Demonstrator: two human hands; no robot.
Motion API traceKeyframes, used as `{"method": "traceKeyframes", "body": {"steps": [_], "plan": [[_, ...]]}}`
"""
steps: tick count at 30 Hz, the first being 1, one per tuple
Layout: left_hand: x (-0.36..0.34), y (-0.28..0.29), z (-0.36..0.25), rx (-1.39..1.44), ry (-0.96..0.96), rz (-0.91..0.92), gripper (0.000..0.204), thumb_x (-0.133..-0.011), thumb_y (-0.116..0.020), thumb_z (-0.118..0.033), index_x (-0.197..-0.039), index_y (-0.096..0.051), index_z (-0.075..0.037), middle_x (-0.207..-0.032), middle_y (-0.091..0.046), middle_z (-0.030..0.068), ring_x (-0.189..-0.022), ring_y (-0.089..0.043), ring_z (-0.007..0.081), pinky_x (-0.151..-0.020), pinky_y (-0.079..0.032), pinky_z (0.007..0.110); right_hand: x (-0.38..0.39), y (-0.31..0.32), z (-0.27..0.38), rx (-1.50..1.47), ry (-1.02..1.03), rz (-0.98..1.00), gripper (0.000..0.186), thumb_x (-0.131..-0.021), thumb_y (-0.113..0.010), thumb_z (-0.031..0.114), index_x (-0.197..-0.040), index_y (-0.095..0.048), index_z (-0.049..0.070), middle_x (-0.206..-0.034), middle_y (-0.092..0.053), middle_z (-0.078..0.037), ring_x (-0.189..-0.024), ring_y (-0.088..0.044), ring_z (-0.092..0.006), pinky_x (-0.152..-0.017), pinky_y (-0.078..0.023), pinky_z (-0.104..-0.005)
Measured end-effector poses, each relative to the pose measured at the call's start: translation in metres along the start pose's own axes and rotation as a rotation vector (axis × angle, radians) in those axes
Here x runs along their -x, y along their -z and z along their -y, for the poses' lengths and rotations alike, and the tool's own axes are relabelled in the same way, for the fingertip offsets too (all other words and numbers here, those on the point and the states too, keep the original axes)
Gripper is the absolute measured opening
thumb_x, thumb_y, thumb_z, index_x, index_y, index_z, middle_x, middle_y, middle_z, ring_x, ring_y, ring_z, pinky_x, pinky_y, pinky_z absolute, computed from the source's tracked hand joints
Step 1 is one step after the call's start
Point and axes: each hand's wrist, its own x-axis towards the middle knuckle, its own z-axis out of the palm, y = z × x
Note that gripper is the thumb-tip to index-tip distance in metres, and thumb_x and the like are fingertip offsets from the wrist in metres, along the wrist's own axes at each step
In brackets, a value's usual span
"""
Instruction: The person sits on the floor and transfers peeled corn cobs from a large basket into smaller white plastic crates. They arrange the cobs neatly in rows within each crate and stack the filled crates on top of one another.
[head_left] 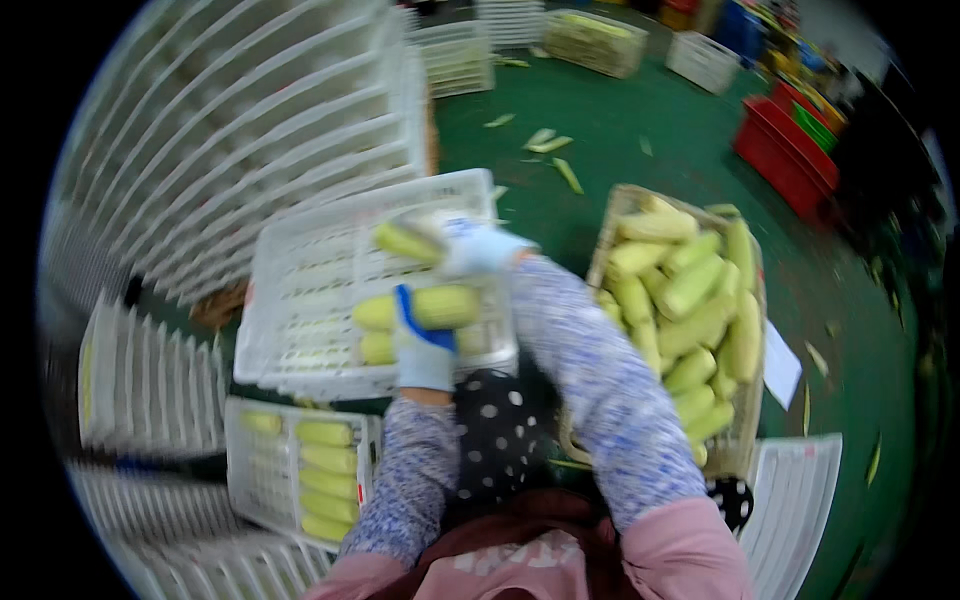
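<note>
My left hand (pixel 424 350), in a white and blue glove, is wrapped round a pale green ear of corn (pixel 452 306) over a white slotted crate (pixel 290 235). Another ear (pixel 379 347) shows under that hand, in the crate. Farther away, my gloved right hand (pixel 478 246) is blurred by motion and closed on a second yellow-green ear of corn (pixel 404 243), whose left end sticks out. A greyish streak beside it is too smeared to name. To the right, a beige crate (pixel 755 400) is heaped with husked ears (pixel 690 290).
A smaller white crate (pixel 238 470) with several ears in a row stands at lower left. Tall stacks of white crates (pixel 290 90) rise on the left. Husk scraps (pixel 567 176) litter the green floor. A red bin (pixel 785 150) stands far right, a white crate lid (pixel 800 500) lower right.
</note>
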Motion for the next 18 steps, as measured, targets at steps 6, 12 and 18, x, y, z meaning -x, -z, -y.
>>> {"method": "traceKeyframes", "body": {"steps": [6, 12, 18], "plan": [[-0.006, 0.027, 0.006, -0.34, -0.024, -0.133, 0.045, -0.09, -0.062, -0.033, -0.124, -0.048, -0.006, -0.126, -0.052, 0.0157, -0.111, -0.054, 0.0295, -0.098, -0.043, 0.043, 0.022, -0.033, -0.014, 0.045, 0.013, -0.525, 0.047, -0.075, -0.06, 0.014, -0.121, -0.06, 0.008, -0.103, -0.065, -0.02, -0.1, -0.06, -0.0375, -0.092, -0.046, -0.0417], [0.071, -0.069, 0.035, -0.2, -0.038, 0.292, 0.041, -0.1, -0.044, -0.019, -0.136, -0.038, -0.001, -0.13, -0.048, 0.0158, -0.12, -0.049, 0.0303, -0.104, -0.04, 0.046, 0.25, -0.021, -0.09, 0.204, -0.772, -1.779, 0.065, -0.082, -0.071, 0.02, -0.134, -0.041, -0.005, -0.132, -0.047, -0.02, -0.124, -0.045, -0.03, -0.107, -0.034, -0.0382], [0.053, -0.201, 0.152, -0.623, 0.211, 0.613, 0.038, -0.092, -0.06, -0.017, -0.125, -0.048, -0.001, -0.113, -0.056, 0.0094, -0.101, -0.058, 0.0179, -0.087, -0.048, 0.031, 0.361, -0.042, -0.149, -0.117, -1.323, -1.603, 0.096, -0.071, -0.078, 0.044, -0.14, -0.033, -0.006, -0.135, -0.04, -0.03, -0.127, -0.04, -0.0392, -0.108, -0.031, -0.0414]]}}
